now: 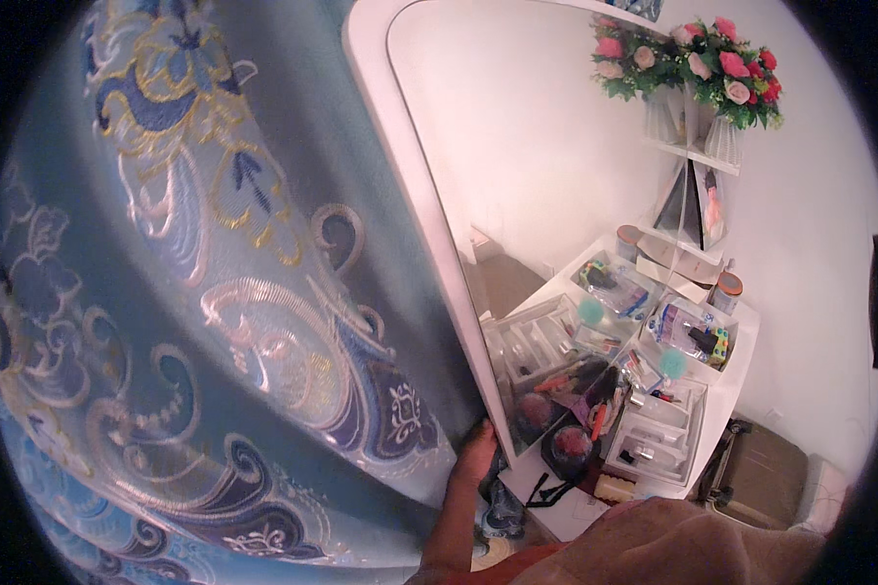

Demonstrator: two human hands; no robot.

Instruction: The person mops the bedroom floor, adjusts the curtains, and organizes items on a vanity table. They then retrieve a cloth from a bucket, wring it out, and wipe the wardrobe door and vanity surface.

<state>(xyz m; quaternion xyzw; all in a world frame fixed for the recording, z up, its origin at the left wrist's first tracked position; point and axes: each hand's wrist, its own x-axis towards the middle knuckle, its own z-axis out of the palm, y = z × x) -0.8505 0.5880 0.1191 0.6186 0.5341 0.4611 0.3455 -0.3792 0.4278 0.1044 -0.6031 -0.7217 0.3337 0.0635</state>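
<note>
My left hand (pixel 475 455) reaches up from the bottom middle to the lower left edge of a white-framed mirror (pixel 411 157). It touches or nearly touches the frame, beside an embroidered blue curtain (pixel 263 292); its fingertips are hidden, so its grip is unclear. My right hand is not in view; a large, close patch of bare skin, its body part unclear, fills the bottom right. Before me a white tabletop (pixel 743 344) bears a white box with clear bottles (pixel 655 431), a tray of small packets (pixel 732 358), a dark round item with a red centre (pixel 572 442) and an orange-handled tool (pixel 599 420).
Artificial roses (pixel 735 66) in a white wicker vase (pixel 722 139) stand on a wall shelf (pixel 724 167). Below is a framed picture (pixel 713 205). A lidded jar (pixel 728 285) stands at the table's back. A brown suitcase (pixel 764 472) lies right of the table. The mirror reflects these things.
</note>
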